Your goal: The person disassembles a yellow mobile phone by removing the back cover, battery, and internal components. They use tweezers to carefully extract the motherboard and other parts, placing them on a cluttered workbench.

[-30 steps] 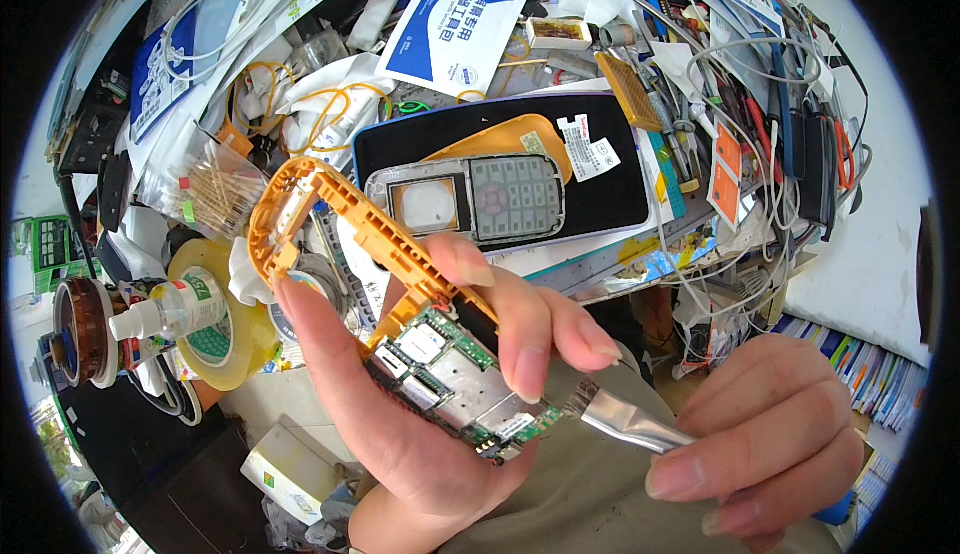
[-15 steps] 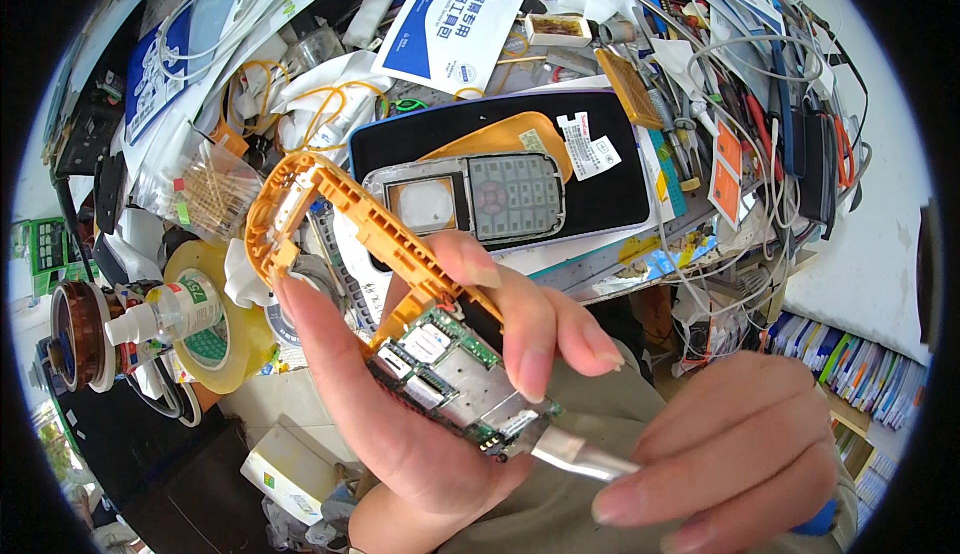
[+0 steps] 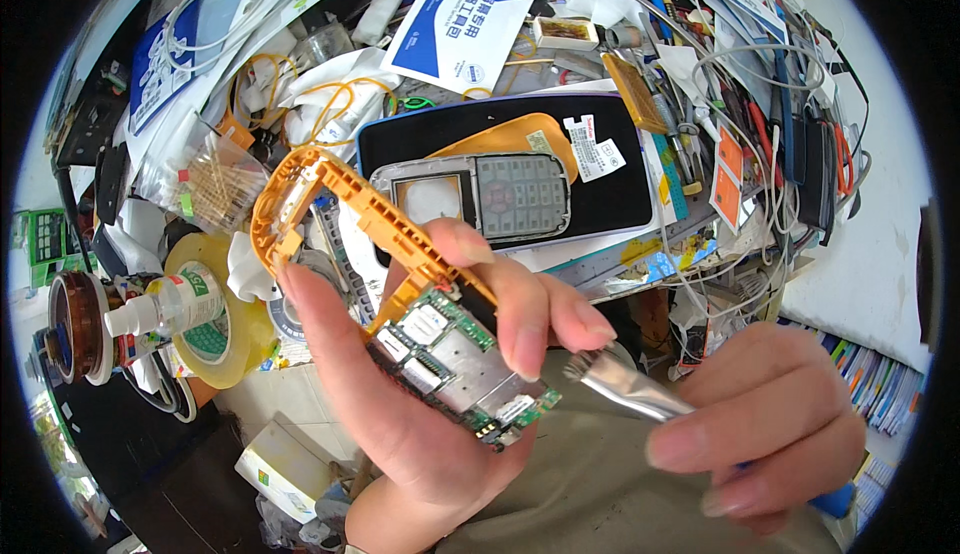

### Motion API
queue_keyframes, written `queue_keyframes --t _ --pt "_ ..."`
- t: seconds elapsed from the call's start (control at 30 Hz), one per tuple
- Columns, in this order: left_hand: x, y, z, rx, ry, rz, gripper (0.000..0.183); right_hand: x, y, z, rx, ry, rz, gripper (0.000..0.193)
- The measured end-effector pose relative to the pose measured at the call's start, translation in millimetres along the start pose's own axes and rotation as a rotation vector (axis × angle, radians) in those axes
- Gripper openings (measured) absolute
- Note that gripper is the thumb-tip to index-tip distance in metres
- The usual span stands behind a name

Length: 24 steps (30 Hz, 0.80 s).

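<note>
My left hand (image 3: 410, 424) is closed round an orange phone frame (image 3: 385, 224) with a green circuit board (image 3: 470, 364) in its lower part. Silver shields and white labels cover much of the board. The thumb presses the frame's left side and the fingers curl over its right edge. In my right hand (image 3: 770, 414) is a brush (image 3: 635, 386) with a metal ferrule and short dark bristles. Its tip hangs just right of the board, apart from it. Beyond lies a phone front with a keypad (image 3: 520, 197), on a black mat (image 3: 610, 199) with an orange cover (image 3: 470, 144).
A tape roll (image 3: 250, 339) and a spray bottle (image 3: 170, 309) stand at the left. White-and-blue packets (image 3: 460, 24) lie at the back. Tools and cables (image 3: 765, 134) crowd the right side. A white box (image 3: 290, 469) sits low at the left.
My right hand has drawn the brush right and away from the board's lower end, where its tip was. My left hand still holds the frame in nearly the same place.
</note>
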State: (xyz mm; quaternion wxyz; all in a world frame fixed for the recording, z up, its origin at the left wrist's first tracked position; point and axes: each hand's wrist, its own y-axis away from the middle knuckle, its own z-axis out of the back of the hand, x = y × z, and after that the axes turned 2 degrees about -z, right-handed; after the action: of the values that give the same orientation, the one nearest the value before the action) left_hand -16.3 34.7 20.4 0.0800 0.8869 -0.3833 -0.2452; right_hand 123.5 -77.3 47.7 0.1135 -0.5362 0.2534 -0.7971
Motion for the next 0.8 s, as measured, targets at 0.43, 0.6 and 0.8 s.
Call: queue_keyframes --t 0.43,0.6,0.8 --pt "2.8 -2.2 2.2 -0.001 0.004 -0.033 0.071 -7.5 0.3 -17.9 0.009 -0.083 0.144 0.02" --pt "2.8 0.4 -1.5 -0.036 -0.028 -0.041 0.073 -13.5 2.7 -14.5 0.063 -0.044 0.316 0.019" --pt "1.3 0.5 -0.1 0.021 -0.061 -0.041 0.075 -21.5 5.6 -29.6 -0.093 -0.207 0.419 0.018"
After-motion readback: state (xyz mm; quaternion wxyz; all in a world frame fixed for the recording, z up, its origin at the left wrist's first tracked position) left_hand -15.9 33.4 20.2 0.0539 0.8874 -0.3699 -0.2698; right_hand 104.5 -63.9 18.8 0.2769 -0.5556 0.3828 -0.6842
